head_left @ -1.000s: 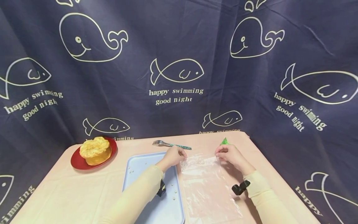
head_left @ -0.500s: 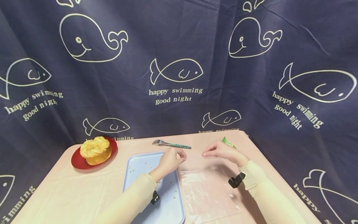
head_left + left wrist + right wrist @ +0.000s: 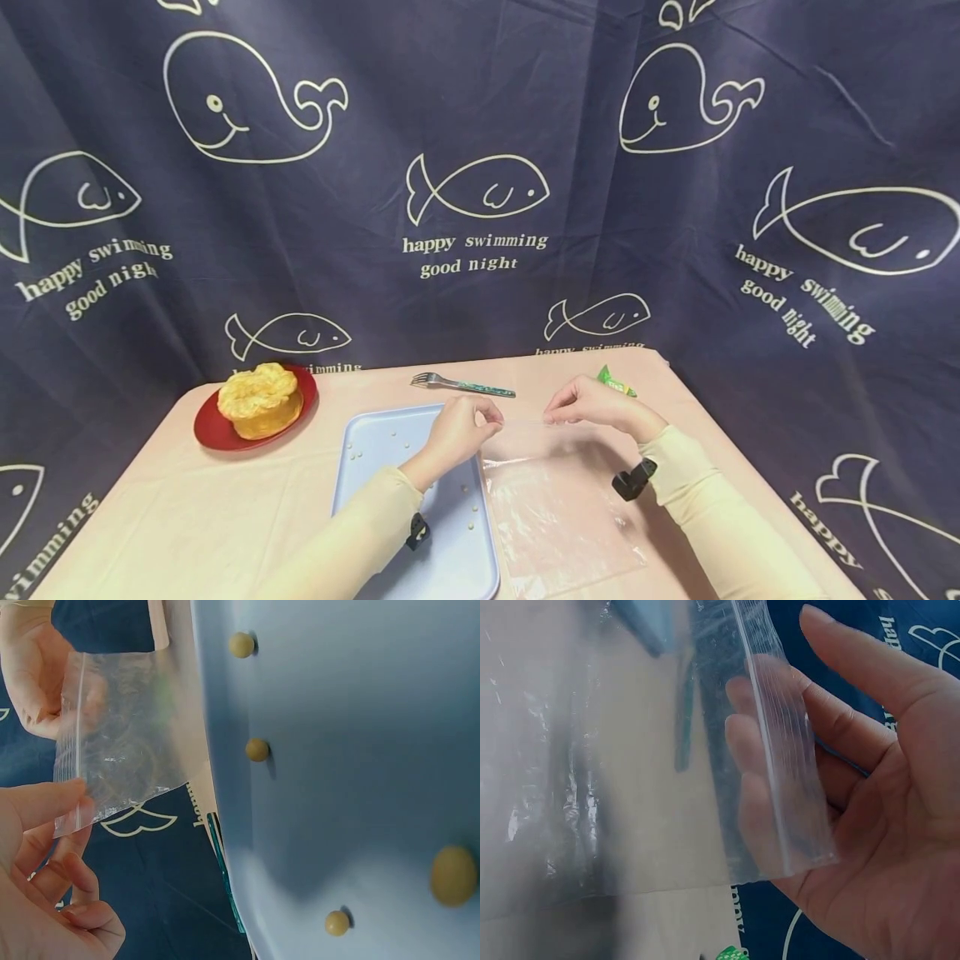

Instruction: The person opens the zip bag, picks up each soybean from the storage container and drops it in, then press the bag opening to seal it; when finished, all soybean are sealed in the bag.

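A clear zip-lock bag (image 3: 566,521) hangs between the two hands, its lower part spread over the table to the right of the blue tray (image 3: 450,571). My left hand (image 3: 461,437) pinches one end of the bag's zip strip between thumb and index finger, plainly seen in the left wrist view. At the other end is my right hand (image 3: 603,408). In the right wrist view its fingers (image 3: 754,742) lie loosely bent behind the zip edge, showing through the film, while the thumb stands apart from the bag. Several small beige balls (image 3: 257,749) lie in the tray.
A fork (image 3: 472,387) with a teal patterned handle lies behind the tray. At the back left, a round yellow bread (image 3: 258,404) sits on a red plate (image 3: 210,437). Beyond my right hand is a small green packet (image 3: 617,382). A dark patterned curtain (image 3: 337,225) surrounds the table.
My right hand has moved left, closer to my left hand. The bag's top edge has come up and no longer faces the head camera. Little differs over the last half second.
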The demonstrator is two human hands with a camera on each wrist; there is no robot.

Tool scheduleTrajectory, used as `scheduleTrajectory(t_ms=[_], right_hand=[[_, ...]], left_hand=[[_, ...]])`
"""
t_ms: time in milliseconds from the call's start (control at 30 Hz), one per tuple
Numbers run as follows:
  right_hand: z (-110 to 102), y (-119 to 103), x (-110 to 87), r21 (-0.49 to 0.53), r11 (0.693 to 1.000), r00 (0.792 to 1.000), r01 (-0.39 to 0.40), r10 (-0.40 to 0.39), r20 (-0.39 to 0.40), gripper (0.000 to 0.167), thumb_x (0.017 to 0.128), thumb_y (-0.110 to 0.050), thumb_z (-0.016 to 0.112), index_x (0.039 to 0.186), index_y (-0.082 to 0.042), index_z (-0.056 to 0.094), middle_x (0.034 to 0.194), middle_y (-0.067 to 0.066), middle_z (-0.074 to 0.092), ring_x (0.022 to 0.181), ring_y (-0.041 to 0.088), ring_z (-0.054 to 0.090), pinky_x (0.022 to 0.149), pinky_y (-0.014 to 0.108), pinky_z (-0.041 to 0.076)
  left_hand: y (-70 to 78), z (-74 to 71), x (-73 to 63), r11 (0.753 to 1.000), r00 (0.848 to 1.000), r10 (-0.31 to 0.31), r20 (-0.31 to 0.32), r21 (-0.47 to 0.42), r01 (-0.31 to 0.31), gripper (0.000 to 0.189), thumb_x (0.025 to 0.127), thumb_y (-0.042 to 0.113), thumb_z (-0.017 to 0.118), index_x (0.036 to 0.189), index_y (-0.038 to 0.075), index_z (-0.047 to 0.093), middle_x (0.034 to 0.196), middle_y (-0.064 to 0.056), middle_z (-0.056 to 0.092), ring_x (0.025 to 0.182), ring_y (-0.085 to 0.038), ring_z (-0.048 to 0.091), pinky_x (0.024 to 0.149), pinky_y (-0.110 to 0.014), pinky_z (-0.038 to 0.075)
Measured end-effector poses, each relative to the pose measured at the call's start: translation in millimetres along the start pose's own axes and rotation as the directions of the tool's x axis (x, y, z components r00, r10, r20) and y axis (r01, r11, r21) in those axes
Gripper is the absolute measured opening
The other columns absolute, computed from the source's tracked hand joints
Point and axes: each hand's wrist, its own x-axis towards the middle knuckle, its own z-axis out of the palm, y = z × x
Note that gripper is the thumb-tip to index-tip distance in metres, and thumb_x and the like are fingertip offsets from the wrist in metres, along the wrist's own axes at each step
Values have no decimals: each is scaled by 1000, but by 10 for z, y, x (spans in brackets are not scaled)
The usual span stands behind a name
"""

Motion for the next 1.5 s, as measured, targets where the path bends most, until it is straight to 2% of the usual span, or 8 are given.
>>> scheduleTrajectory(t_ms=[267, 567, 733, 867, 1033, 1167, 1333, 1500], right_hand=[[44, 33, 73, -42, 996, 997, 82, -82, -12, 8, 88, -4, 74, 91, 2, 78, 89, 17, 75, 76, 5, 61, 73, 20, 49], [86, 55, 134, -114, 984, 991, 135, -135, 13, 13, 90, -11, 76, 89, 1, 79, 85, 12, 76, 77, 7, 66, 74, 23, 52], [92, 36, 151, -79, 987, 990, 141, -141, 7, 6, 88, -7, 78, 86, -1, 78, 81, 5, 75, 76, 8, 66, 75, 23, 54], [98, 7, 163, -60, 990, 992, 125, -125, 5, 6, 87, -6, 78, 84, -1, 77, 81, 3, 75, 76, 9, 67, 75, 24, 54], [124, -12, 196, -38, 995, 995, 95, -95, -4, 6, 85, -5, 79, 87, 1, 77, 82, 5, 75, 75, 10, 66, 71, 23, 53], [146, -18, 238, -10, 996, 996, 89, -89, 3, 8, 86, -5, 79, 89, 2, 77, 84, 7, 76, 75, 11, 66, 69, 23, 52], [142, -60, 275, 22, 998, 997, 61, -62, 35, 10, 92, -8, 73, 89, 1, 77, 83, 10, 75, 75, 18, 66, 69, 27, 52], [114, -67, 248, 52, 998, 997, 47, -50, 57, 18, 98, -10, 65, 92, 1, 78, 84, 12, 74, 72, 18, 62, 65, 27, 49]], left_hand=[[12, -8, -2, 1000, 1000, -10, -8, 2, 10, 3, 85, 14, 80, 84, 13, 78, 83, 9, 72, 66, -7, 53, 62, -27, 45], [-7, 1, -14, 999, 1000, -26, -15, -25, 26, 4, 86, 13, 79, 83, 14, 77, 82, 9, 69, 48, -5, 36, 51, -25, 38], [-10, 2, -5, 1000, 999, -13, -30, -27, 13, 5, 86, 10, 78, 84, 14, 76, 81, 8, 69, 55, -6, 45, 55, -25, 42], [14, 48, 17, 997, 995, 81, -64, 3, -81, 12, 85, 9, 79, 94, 16, 76, 86, 6, 70, 74, -11, 60, 66, -26, 49], [95, 155, 53, 957, 960, 254, -116, 176, -231, 15, 83, 19, 85, 96, 21, 79, 89, 9, 70, 85, -13, 61, 76, -30, 48], [129, 215, 65, 924, 940, 301, -162, 293, -246, 12, 79, 21, 88, 87, 23, 79, 85, 12, 70, 81, -11, 59, 72, -30, 43], [99, 231, 56, 909, 917, 336, -216, 329, -256, 13, 77, 18, 89, 80, 23, 78, 84, 12, 71, 79, -11, 59, 67, -27, 39], [121, 272, 47, 898, 876, 391, -283, 328, -295, 19, 73, 13, 91, 75, 23, 75, 82, 12, 69, 79, -12, 60, 67, -29, 42]])
